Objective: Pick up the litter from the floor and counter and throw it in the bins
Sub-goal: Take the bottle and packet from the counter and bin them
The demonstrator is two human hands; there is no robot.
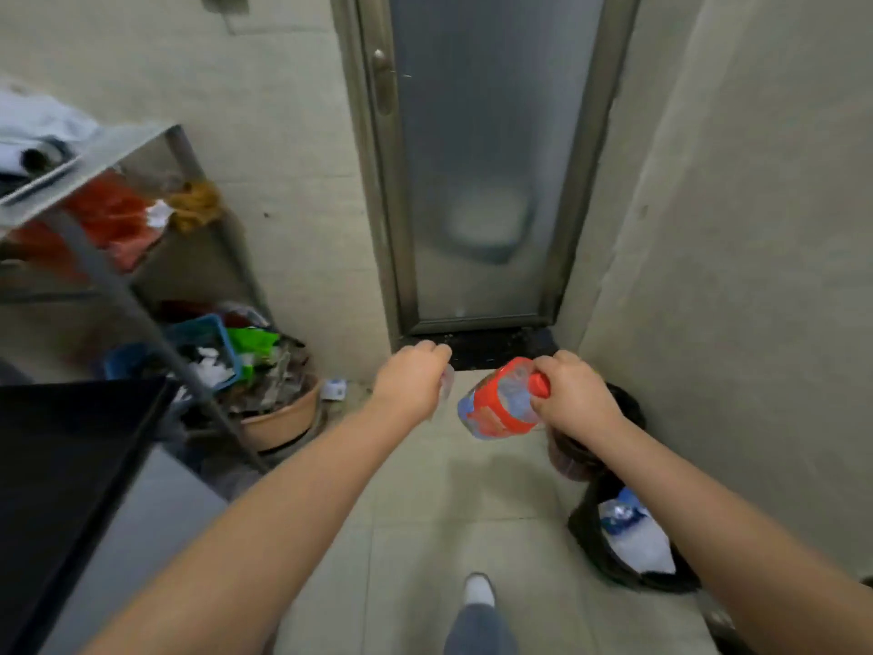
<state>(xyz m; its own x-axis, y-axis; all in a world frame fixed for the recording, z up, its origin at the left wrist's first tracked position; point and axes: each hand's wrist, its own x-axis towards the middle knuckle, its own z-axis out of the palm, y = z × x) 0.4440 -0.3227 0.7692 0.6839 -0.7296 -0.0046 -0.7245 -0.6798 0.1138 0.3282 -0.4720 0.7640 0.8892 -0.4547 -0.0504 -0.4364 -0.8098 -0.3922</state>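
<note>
While both arms reach forward at about waist height, the right hand [574,392] is closed around the neck of a plastic bottle [500,401], fingers wrapped just below the red cap [541,385], with the bottle tipped so its base points down and to the left. Bottle reads as clear, red-labelled, seemingly empty; judged light, thin-walled and easily crushed, so the stiff neck is the sound place to hold it, the label band being smoother and likelier to slip. Left hand [415,378] is curled into a loose fist, knuckles up; a small pale, translucent scrap [446,382] shows at its edge, probably a bit of film or wrapper, light and limp, though blur prevents certainty. Both wrists are roughly level, forearms converging toward the doorway. Bottle hangs over the tiled floor [425,536], just left of a dark bin [590,446] partly hidden behind the right forearm; a second black bin [595,546] nearer the wall holds white and blue rubbish. More litter lies further left: a small white piece [334,389] beside an overfilled tan basin [283,418], under a metal rack [141,148].
</note>
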